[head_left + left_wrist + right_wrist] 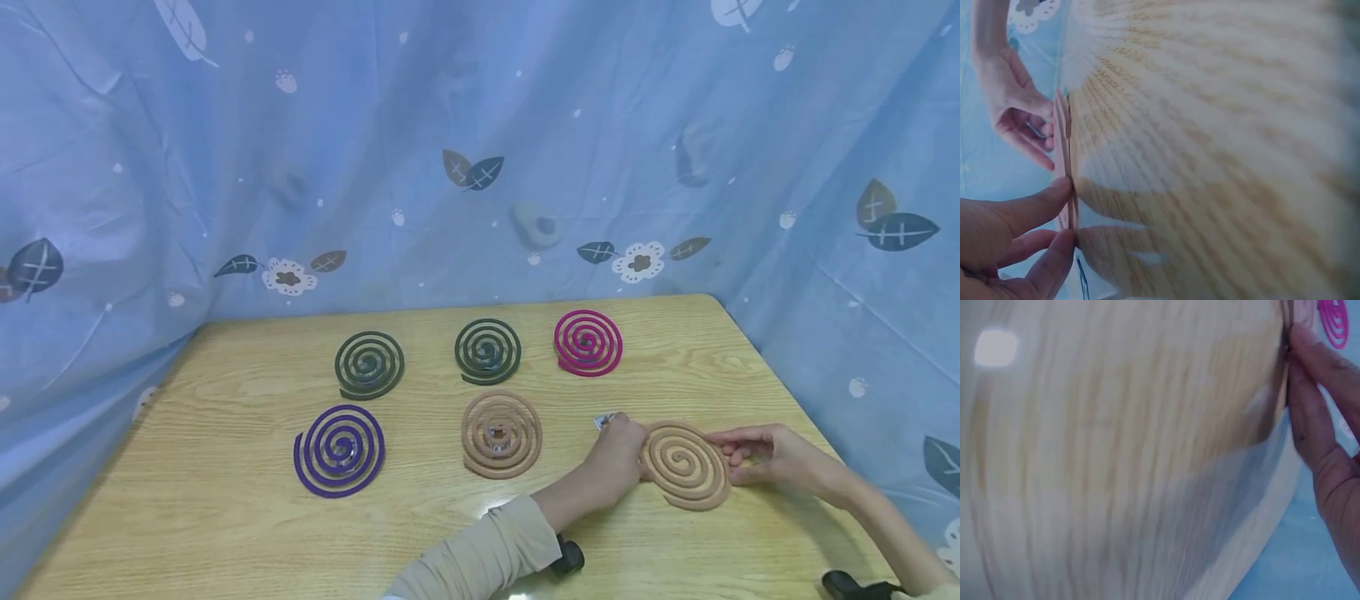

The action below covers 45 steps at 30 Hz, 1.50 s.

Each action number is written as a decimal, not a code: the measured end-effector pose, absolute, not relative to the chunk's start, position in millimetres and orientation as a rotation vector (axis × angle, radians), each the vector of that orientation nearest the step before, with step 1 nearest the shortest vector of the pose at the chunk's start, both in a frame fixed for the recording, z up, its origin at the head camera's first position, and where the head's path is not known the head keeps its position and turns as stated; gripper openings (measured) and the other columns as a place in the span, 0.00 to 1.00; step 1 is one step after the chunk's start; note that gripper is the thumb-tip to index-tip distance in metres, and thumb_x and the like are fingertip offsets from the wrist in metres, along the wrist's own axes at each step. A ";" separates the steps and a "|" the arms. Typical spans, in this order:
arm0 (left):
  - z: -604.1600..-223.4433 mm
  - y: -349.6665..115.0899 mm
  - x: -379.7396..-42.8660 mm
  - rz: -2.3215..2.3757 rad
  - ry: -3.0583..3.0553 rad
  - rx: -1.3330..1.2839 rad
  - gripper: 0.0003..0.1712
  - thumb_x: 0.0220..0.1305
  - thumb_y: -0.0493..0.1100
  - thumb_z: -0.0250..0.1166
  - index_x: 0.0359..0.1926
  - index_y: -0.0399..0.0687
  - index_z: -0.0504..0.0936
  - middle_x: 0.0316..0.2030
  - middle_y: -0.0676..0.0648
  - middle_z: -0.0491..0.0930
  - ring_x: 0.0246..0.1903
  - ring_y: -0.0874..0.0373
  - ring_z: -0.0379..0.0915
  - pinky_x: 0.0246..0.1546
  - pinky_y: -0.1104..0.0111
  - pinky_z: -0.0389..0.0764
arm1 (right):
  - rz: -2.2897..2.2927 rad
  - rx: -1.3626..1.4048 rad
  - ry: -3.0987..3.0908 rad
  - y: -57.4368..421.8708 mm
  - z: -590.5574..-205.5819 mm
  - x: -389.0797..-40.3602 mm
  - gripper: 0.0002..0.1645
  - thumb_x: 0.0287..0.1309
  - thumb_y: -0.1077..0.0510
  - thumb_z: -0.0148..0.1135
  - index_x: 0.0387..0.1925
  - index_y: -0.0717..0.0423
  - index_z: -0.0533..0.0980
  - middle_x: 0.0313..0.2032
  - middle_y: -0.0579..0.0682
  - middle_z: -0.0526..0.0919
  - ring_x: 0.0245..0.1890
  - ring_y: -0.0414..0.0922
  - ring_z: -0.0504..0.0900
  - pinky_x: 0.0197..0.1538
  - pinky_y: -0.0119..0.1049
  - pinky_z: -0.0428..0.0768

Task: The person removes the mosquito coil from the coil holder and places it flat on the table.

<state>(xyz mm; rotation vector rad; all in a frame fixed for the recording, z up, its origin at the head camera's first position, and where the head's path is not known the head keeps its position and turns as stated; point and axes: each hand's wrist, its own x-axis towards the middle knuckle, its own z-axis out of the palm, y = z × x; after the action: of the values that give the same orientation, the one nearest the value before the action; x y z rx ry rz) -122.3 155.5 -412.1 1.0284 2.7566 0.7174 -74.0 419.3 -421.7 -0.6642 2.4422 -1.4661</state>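
A tan mosquito coil is between both hands at the right of the table, tilted slightly. My left hand pinches its left edge; in the left wrist view, thumb and finger sit on either side of the coil's thin edge. Opposite, my right hand holds the right edge between thumb and fingers, as the right wrist view also shows the hand at the rim. A small silvery piece lies just beyond my left hand, partly hidden by it.
Another tan coil lies mid-table, a purple coil to its left. Behind them are two dark green coils, one on the left and one in the middle, and a magenta coil. A blue patterned curtain surrounds the wooden table.
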 end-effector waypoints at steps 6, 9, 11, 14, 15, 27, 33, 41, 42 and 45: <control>-410.5 150.4 -121.6 0.743 2.737 1.064 0.21 0.42 0.46 0.78 0.40 0.48 0.87 0.26 0.56 0.75 0.30 0.69 0.64 0.31 0.85 0.69 | -1.446 -0.499 2.555 416.2 -412.5 -62.2 0.25 0.58 0.72 0.60 0.56 0.77 0.69 0.47 0.36 0.82 0.40 0.35 0.82 0.40 0.26 0.82; -406.4 144.9 -121.1 0.809 2.677 1.084 0.21 0.45 0.44 0.77 0.43 0.47 0.86 0.28 0.56 0.77 0.30 0.70 0.66 0.31 0.85 0.69 | -1.438 -0.413 2.668 412.6 -406.1 -57.2 0.23 0.59 0.71 0.60 0.57 0.73 0.70 0.49 0.33 0.80 0.41 0.35 0.82 0.40 0.24 0.82; -401.8 140.3 -122.9 0.920 2.590 1.076 0.21 0.48 0.41 0.76 0.46 0.44 0.85 0.32 0.56 0.79 0.30 0.72 0.68 0.31 0.87 0.69 | -1.438 -0.357 2.718 410.9 -401.4 -55.4 0.23 0.60 0.70 0.59 0.58 0.71 0.71 0.51 0.32 0.80 0.42 0.34 0.82 0.40 0.24 0.81; -394.9 133.2 -132.0 1.168 2.402 1.061 0.21 0.51 0.36 0.74 0.48 0.40 0.83 0.36 0.51 0.83 0.32 0.71 0.76 0.31 0.88 0.73 | -1.470 -0.296 2.753 408.3 -395.0 -55.1 0.23 0.62 0.69 0.58 0.59 0.70 0.70 0.53 0.33 0.79 0.45 0.34 0.82 0.42 0.23 0.80; -393.0 130.6 -136.2 1.256 2.336 1.052 0.22 0.51 0.35 0.73 0.50 0.39 0.82 0.39 0.49 0.84 0.33 0.70 0.78 0.33 0.87 0.75 | -1.485 -0.295 2.755 407.8 -393.5 -55.4 0.23 0.63 0.69 0.57 0.59 0.70 0.70 0.54 0.34 0.79 0.46 0.34 0.81 0.43 0.23 0.80; -386.9 103.7 -189.3 1.693 2.234 1.073 0.21 0.55 0.35 0.70 0.52 0.39 0.81 0.46 0.45 0.84 0.46 0.57 0.81 0.49 0.72 0.80 | -1.868 -0.274 2.564 398.0 -392.1 -75.5 0.24 0.64 0.73 0.52 0.61 0.68 0.69 0.51 0.41 0.82 0.47 0.40 0.83 0.48 0.28 0.81; -385.3 94.0 -205.9 1.728 2.281 1.022 0.21 0.54 0.32 0.70 0.51 0.37 0.81 0.46 0.44 0.84 0.46 0.55 0.81 0.44 0.76 0.81 | -1.897 -0.308 2.545 382.2 -389.3 -99.8 0.24 0.64 0.72 0.53 0.61 0.69 0.68 0.51 0.42 0.82 0.49 0.41 0.82 0.49 0.30 0.81; -386.2 87.4 -225.4 1.769 2.267 0.912 0.21 0.57 0.32 0.68 0.53 0.36 0.80 0.49 0.41 0.82 0.49 0.49 0.79 0.44 0.75 0.81 | -1.877 -0.386 2.552 369.7 -383.8 -123.1 0.24 0.65 0.69 0.54 0.62 0.70 0.67 0.52 0.40 0.81 0.49 0.37 0.81 0.51 0.31 0.81; -385.7 86.5 -227.5 1.771 2.275 0.887 0.21 0.57 0.33 0.68 0.53 0.37 0.80 0.50 0.42 0.82 0.49 0.50 0.79 0.45 0.75 0.81 | -1.877 -0.397 2.546 368.0 -383.1 -125.9 0.24 0.65 0.69 0.54 0.62 0.70 0.67 0.53 0.40 0.81 0.49 0.37 0.81 0.51 0.31 0.80; -385.2 84.8 -234.4 1.752 2.324 0.851 0.22 0.57 0.34 0.69 0.54 0.40 0.80 0.50 0.43 0.82 0.50 0.52 0.78 0.46 0.75 0.80 | -1.860 -0.395 2.543 363.2 -381.6 -133.7 0.25 0.66 0.68 0.54 0.63 0.68 0.66 0.53 0.39 0.80 0.50 0.37 0.80 0.52 0.30 0.80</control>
<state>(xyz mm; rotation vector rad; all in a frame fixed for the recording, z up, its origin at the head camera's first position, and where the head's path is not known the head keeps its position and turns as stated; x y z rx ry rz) -234.4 84.8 -385.2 0.8511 2.3238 1.7522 -133.7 363.2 -381.6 -0.3955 2.5426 -1.8600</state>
